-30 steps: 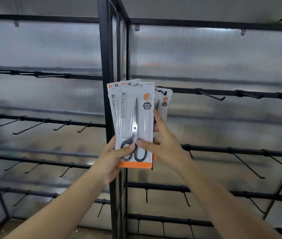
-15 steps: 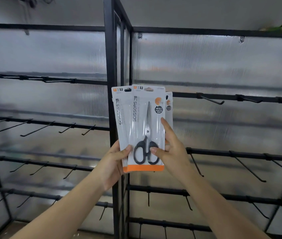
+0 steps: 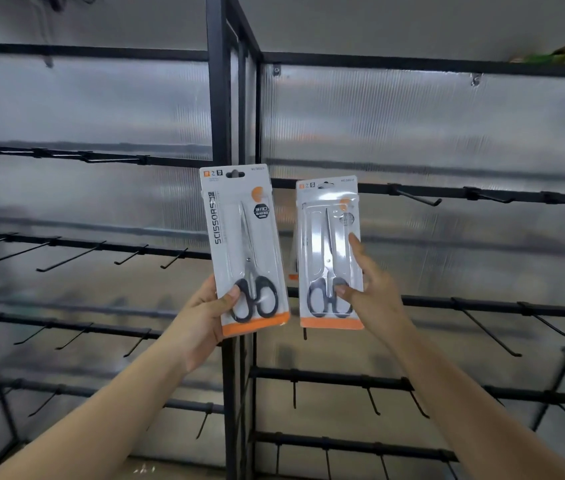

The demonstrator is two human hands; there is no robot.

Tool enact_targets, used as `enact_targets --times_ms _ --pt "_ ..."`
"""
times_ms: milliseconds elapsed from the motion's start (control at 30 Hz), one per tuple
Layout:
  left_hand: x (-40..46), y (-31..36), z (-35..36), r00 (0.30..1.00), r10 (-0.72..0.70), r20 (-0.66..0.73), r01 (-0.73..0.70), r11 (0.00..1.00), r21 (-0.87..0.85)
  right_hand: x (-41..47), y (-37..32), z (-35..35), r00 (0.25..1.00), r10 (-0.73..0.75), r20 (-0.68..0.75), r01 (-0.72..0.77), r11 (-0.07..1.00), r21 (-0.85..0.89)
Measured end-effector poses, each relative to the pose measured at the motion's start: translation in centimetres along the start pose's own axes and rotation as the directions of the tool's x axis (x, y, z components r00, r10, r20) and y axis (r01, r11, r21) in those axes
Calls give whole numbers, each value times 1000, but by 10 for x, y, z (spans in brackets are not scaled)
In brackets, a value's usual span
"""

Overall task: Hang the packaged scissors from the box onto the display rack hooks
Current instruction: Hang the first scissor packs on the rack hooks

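Observation:
My left hand [image 3: 205, 317] grips a white and orange scissors package [image 3: 244, 249] by its lower left corner, thumb on the front, in front of the rack's black corner post [image 3: 220, 109]. My right hand [image 3: 366, 294] pinches a second scissors package [image 3: 329, 251] by its lower right edge, thumb on the black handles, forefinger up the side. The top of this package is level with the right panel's black bar [image 3: 447, 192]. Another package edge shows just behind it; whether any hangs on a hook is hidden.
The black display rack has two panels meeting at the corner post, with frosted plastic backing. Rows of bare hooks [image 3: 416, 199] stick out from horizontal bars on both sides, including hooks [image 3: 66, 258] on the left panel. A green item [image 3: 544, 57] lies on top at the right.
The stacked packages have been split: my right hand has drawn one package to the right toward the right panel's bar, while my left hand keeps the other near the corner post.

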State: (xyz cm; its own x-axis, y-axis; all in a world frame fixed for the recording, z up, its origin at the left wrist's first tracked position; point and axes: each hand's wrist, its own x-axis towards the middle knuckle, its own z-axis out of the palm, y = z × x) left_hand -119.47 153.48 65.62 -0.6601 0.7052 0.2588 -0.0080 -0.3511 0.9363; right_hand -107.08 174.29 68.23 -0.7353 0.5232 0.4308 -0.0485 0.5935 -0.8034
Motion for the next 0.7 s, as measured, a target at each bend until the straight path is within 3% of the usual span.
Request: enact_targets --times_ms 700 --pt "2 -2 0 1000 3 -1 -3 998 -60 -3 8 7 997 66 -48 -63 996 68"
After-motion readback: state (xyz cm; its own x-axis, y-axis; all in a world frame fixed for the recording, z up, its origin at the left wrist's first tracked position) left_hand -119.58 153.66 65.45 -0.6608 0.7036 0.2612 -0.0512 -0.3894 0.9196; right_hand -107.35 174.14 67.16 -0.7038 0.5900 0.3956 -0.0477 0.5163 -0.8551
